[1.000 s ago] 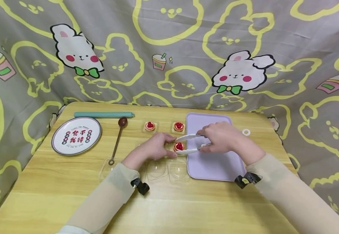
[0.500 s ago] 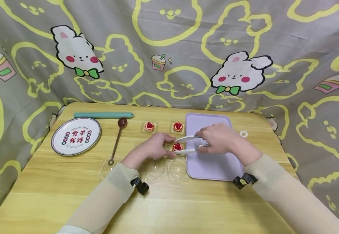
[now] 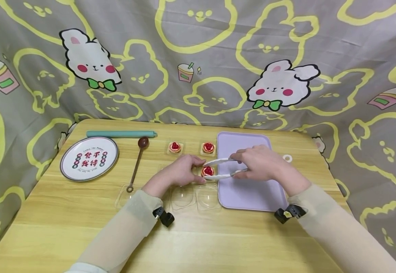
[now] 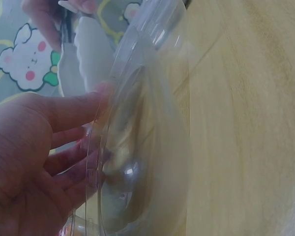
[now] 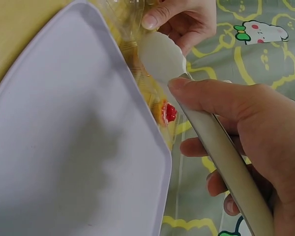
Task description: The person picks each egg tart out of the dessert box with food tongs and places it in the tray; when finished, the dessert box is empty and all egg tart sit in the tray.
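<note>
My right hand (image 3: 261,163) grips a pair of tongs (image 5: 226,162) with scalloped white heads, the thumb along one arm. In the head view the tongs stand spread, their heads on either side of a small red-topped tart (image 3: 207,171). That tart sits in a compartment of a clear plastic container. My left hand (image 3: 183,170) lies at the container, thumb and forefinger apart beside the tong tips. In the left wrist view the left hand (image 4: 34,152) has its fingertips at the rim of the clear plastic lid (image 4: 142,147).
Two more tarts, a left one (image 3: 175,147) and a right one (image 3: 208,148), sit behind. A lilac tray (image 3: 245,193) lies under the right hand. Left stand a printed plate (image 3: 89,158), a brown long-handled spoon (image 3: 137,163) and a teal rolling pin (image 3: 121,134). A patterned curtain (image 3: 218,38) closes the back.
Hardly anything differs. The right hand has shifted very slightly with the tongs, whose heads stay spread about the tart; the left hand keeps its place at the container.
</note>
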`<state>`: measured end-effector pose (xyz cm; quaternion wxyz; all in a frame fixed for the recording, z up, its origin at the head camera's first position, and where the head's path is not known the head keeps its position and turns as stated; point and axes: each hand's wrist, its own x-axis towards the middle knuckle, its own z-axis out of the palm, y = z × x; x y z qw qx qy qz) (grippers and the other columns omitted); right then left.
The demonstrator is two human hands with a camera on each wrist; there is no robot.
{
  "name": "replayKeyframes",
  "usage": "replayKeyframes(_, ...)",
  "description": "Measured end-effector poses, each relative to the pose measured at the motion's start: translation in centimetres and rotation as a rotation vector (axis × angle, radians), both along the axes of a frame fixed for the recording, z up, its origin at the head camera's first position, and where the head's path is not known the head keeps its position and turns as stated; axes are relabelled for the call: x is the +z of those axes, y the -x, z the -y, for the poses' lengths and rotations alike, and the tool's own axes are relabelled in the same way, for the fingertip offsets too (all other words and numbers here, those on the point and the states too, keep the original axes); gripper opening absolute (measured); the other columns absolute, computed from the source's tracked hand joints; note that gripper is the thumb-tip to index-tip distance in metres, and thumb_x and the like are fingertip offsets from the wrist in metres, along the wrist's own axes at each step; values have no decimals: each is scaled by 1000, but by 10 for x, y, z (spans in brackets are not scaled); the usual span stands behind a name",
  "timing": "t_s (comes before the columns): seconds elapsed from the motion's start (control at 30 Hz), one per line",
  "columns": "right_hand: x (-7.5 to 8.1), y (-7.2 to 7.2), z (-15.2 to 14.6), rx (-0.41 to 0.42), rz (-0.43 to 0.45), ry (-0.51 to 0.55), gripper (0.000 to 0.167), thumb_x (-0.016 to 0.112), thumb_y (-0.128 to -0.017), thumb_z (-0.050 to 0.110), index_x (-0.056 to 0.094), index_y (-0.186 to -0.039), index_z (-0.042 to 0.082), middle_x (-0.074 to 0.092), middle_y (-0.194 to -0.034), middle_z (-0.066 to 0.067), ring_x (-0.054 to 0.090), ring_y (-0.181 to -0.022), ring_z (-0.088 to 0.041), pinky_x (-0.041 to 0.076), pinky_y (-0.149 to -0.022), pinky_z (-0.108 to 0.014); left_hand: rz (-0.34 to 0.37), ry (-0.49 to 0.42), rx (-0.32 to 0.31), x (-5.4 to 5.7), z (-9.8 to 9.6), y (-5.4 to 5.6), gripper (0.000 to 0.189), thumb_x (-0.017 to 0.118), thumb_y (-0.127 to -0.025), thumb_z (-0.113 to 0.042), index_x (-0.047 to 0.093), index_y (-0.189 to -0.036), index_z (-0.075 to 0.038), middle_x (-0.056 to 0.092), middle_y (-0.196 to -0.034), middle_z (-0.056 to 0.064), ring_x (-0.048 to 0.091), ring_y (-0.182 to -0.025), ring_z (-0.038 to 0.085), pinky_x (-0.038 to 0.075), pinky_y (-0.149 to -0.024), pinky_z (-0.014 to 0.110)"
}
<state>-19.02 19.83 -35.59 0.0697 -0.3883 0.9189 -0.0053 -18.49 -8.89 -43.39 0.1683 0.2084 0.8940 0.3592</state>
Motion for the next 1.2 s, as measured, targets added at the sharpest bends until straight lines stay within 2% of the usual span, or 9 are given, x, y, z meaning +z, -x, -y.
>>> replayKeyframes(0.4,12,-7,-21,-37,-30,75,60,86,-87,45,73,-133,8,76,-117,-4,71,-88,-21,60,-78,-48,2,0,-12,1,0,1,78,94,-82,-25,59,-149,-6,58,-151,12,49,-144,29,33,-123,41)
replayKeyframes(0.6,19,-8,-36,-76,-40,80,60,86,-88,46,73,-133,8,75,-118,-2,61,-74,-13,57,-69,-42,0,-1,-20,-1,0,2,77,94,-82,-25,59,-148,-5,58,-151,12,49,-145,29,32,-123,40)
replayKeyframes(0.87,17,-9,-56,-88,-77,95,58,86,-88,47,74,-130,9,74,-109,1,60,-73,-12,55,-70,-42,1,10,-13,-2,1,2,78,93,-82,-26,59,-149,-7,57,-152,11,48,-145,28,33,-123,40)
replayKeyframes(1.2,9,-17,-91,-155,-92,99,56,87,-88,45,74,-128,8,71,-102,5,58,-74,-11,52,-66,-39,10,31,-9,0,0,1,77,93,-84,-28,59,-150,-10,57,-153,10,48,-145,28,34,-123,40)
